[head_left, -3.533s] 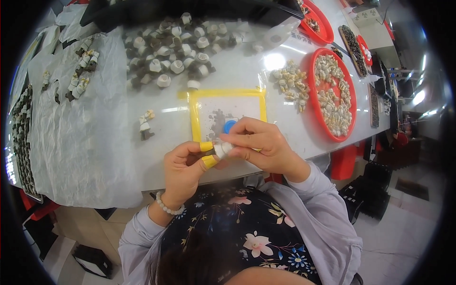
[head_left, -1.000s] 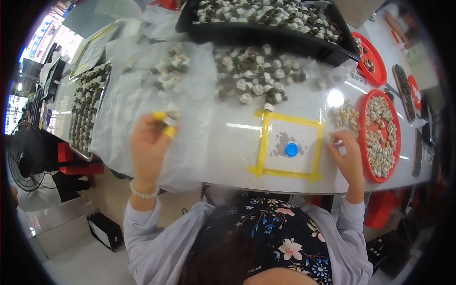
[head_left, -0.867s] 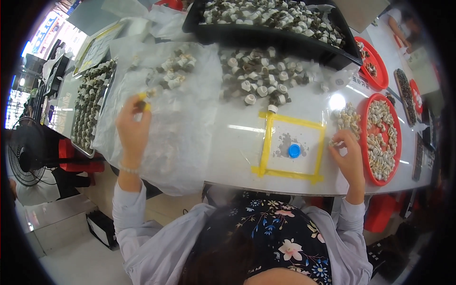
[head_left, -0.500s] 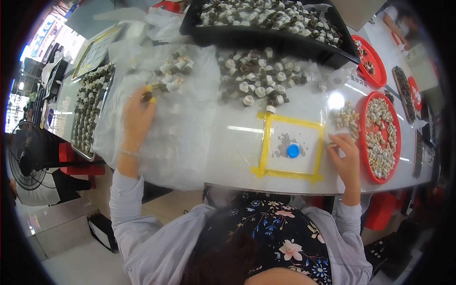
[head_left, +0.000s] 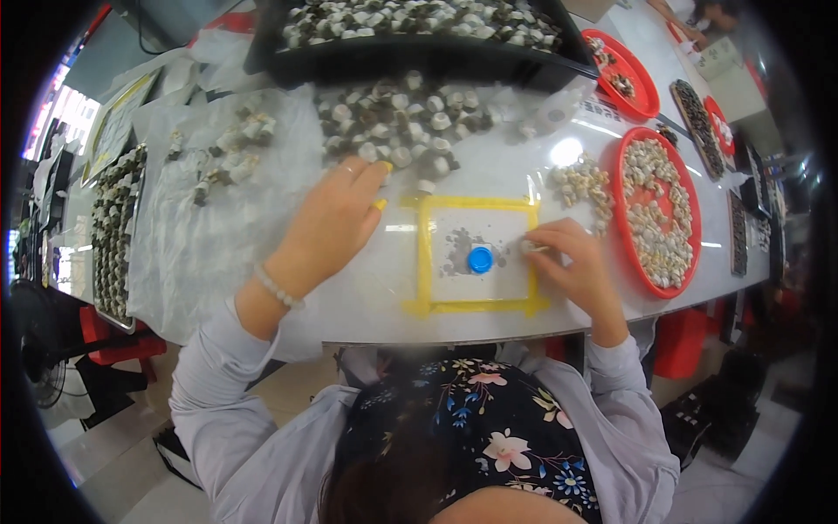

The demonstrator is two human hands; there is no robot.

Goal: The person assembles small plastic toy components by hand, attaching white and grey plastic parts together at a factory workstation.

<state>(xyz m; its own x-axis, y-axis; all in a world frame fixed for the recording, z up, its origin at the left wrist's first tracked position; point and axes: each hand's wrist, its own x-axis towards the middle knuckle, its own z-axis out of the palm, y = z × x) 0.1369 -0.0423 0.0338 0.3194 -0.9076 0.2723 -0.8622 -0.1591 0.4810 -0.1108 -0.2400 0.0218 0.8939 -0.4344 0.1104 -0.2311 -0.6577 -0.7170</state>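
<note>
My left hand [head_left: 327,223] reaches to the near edge of a loose pile of small white-and-dark cup-shaped pieces [head_left: 406,118]. Yellow covers sit on its thumb and a fingertip, which are apart with nothing visible between them. Beside the right strip of a yellow tape square [head_left: 425,262], my right hand [head_left: 576,266] pinches a small pale piece [head_left: 531,247], partly hidden by the fingers. Inside the square, a round blue cap [head_left: 480,259] rests on a white surface with grey smudges. Cream-coloured pieces [head_left: 583,185] lie loose beyond my right hand.
A red round tray [head_left: 619,210] of cream pieces stands right. The black bin [head_left: 428,65] at the back holds many white-and-dark pieces. Clear plastic sheeting [head_left: 209,262] with scattered pieces covers the left. A tray of rowed pieces [head_left: 118,236] stands far left; another red tray [head_left: 644,92] back right.
My left hand has moved right, from the pieces on the plastic sheeting to the loose pile. My right hand has moved left to the tape square, still pinching. The whole view has shifted.
</note>
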